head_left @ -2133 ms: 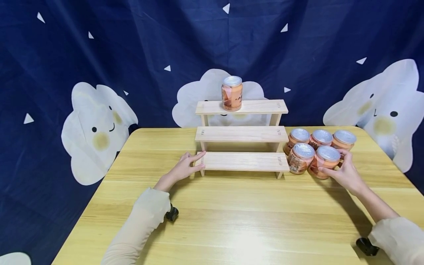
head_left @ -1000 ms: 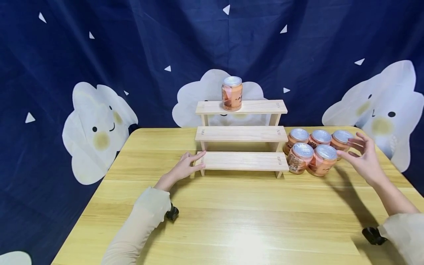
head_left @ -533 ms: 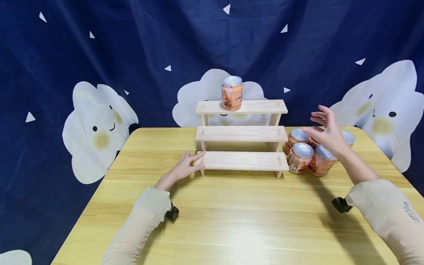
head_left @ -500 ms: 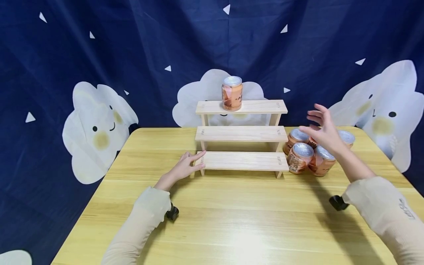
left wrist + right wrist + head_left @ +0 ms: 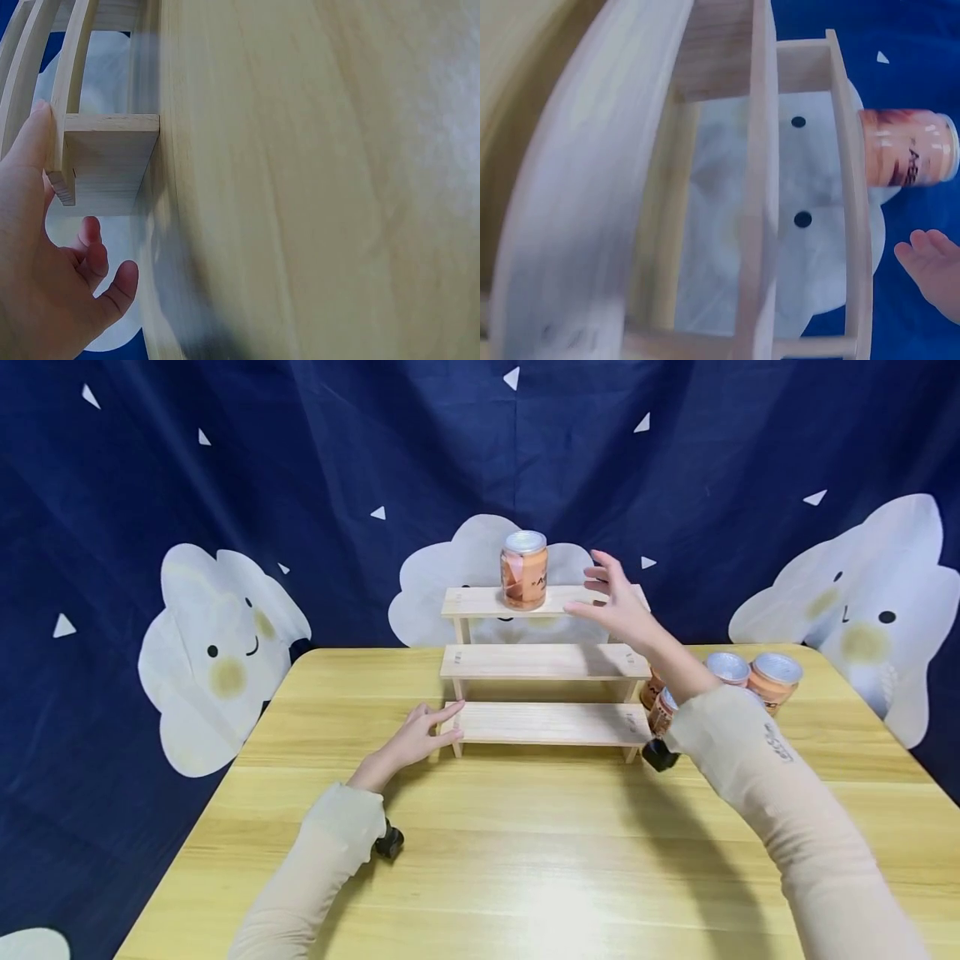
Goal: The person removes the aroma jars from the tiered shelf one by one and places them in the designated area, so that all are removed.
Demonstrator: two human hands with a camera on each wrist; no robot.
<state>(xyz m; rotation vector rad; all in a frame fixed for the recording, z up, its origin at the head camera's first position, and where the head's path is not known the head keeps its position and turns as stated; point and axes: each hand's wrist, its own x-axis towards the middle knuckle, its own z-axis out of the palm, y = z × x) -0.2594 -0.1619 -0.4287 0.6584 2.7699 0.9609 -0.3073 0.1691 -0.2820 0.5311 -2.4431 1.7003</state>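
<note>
A three-step wooden shelf point(image 5: 543, 722) stands on the table. My left hand point(image 5: 411, 739) holds the left end of its lowest step; the left wrist view shows the thumb and a finger at the board's end, with the other fingers point(image 5: 124, 285) loosely bent below. One orange can point(image 5: 525, 572) with a silver lid stands upright on the top step, left of the middle. My right hand point(image 5: 617, 602) is over the right part of that step, thumb and fingers spread and nothing between them. A gap separates it from the can point(image 5: 907, 148), as the right wrist view also shows.
Several similar orange cans point(image 5: 775, 681) stand grouped on the table point(image 5: 525, 860), right of the shelf, partly hidden behind my right forearm and sleeve. A dark blue curtain point(image 5: 322, 460) with cloud prints hangs behind the table.
My right hand has let go of a can in the group, risen and moved left to the top step. The left hand, shelf and top can have stayed put.
</note>
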